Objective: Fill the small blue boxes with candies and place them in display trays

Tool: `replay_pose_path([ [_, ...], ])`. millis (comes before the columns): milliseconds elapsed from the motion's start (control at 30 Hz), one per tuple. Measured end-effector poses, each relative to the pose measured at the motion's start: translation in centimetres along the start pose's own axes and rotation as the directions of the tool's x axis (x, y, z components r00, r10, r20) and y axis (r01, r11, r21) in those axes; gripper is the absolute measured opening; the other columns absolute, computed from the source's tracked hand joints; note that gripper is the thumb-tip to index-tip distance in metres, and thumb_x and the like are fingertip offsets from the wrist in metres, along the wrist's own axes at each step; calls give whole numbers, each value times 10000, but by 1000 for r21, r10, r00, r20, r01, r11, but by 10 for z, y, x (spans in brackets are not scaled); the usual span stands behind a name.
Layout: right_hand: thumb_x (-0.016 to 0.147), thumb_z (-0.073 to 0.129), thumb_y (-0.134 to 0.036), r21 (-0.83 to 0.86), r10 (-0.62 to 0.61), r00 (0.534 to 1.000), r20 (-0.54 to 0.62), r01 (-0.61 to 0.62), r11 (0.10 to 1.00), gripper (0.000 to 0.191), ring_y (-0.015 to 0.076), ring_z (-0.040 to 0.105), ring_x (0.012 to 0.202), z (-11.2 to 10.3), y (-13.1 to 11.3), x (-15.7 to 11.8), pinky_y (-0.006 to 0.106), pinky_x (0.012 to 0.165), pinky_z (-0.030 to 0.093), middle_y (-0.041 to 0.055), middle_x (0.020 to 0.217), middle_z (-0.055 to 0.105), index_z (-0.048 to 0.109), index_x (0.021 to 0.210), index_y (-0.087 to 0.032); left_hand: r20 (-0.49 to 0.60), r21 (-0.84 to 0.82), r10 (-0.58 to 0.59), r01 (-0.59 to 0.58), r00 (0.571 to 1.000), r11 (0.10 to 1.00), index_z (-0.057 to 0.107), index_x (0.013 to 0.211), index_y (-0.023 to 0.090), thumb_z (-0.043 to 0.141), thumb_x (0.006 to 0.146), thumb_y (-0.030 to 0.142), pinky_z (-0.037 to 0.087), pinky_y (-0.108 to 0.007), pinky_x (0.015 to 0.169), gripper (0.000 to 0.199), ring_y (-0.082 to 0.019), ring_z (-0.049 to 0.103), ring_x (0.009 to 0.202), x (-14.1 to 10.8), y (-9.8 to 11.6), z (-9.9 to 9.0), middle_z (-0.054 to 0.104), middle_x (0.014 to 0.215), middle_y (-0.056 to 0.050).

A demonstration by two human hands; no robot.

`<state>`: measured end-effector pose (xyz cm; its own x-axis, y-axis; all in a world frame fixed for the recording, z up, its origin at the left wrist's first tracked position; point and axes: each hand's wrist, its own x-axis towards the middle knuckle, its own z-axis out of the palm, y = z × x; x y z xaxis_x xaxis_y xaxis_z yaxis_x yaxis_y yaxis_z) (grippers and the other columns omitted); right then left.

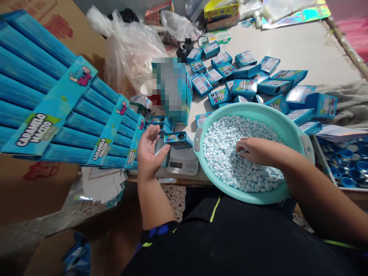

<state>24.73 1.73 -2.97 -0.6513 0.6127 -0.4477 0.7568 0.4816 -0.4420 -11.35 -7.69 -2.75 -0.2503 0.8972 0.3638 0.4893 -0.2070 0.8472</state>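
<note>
A small blue candy box (pixel 177 140) with a round hole in its side rests on a white digital scale (pixel 183 163). Just left of it is my left hand (pixel 151 151), its fingers apart and holding nothing; the thumb comes close to the box. My right hand (pixel 254 150) is inside a turquoise basin (pixel 247 197) filled with small white and pale blue candies (pixel 227 153). Its fingers are curled together against the candies, and whatever lies inside them is mostly hidden. More small blue boxes (pixel 159 122) stand behind the left hand.
Many blue boxes (pixel 244 87) lie scattered behind the basin. Flat blue cartons (pixel 66 99) stand at left before a cardboard box (pixel 89 42). A clear plastic bag (pixel 132 50) sits at the back. A tray of blue caps (pixel 347 165) is at right.
</note>
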Motion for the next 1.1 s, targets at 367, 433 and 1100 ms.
replay_pose_path([
  [367,880,629,-262,-37,-57,998,-23,56,998,159,250,680,858,7,5,2,340,764,490,94,1082,720,735,987,-209,-457,210,195,-108,868,972,730,1130,243,732,856,391,625,-440,924,311,-234,723,1001,-4,34,-25,727,1087,-60],
  [433,882,620,-241,-27,-63,998,-25,62,998,158,250,681,860,6,4,2,338,766,491,92,1057,730,743,976,-212,-473,233,183,-78,862,969,730,1120,225,733,851,394,629,-442,913,317,-238,728,981,-6,30,-28,731,1069,-65],
  [1100,836,669,-237,39,-51,997,-56,53,998,125,257,684,832,3,5,5,334,765,509,90,912,754,776,897,-215,-372,318,261,-142,891,937,729,1024,197,648,924,386,602,-422,894,228,-231,699,1002,-1,31,-10,714,1015,-73],
])
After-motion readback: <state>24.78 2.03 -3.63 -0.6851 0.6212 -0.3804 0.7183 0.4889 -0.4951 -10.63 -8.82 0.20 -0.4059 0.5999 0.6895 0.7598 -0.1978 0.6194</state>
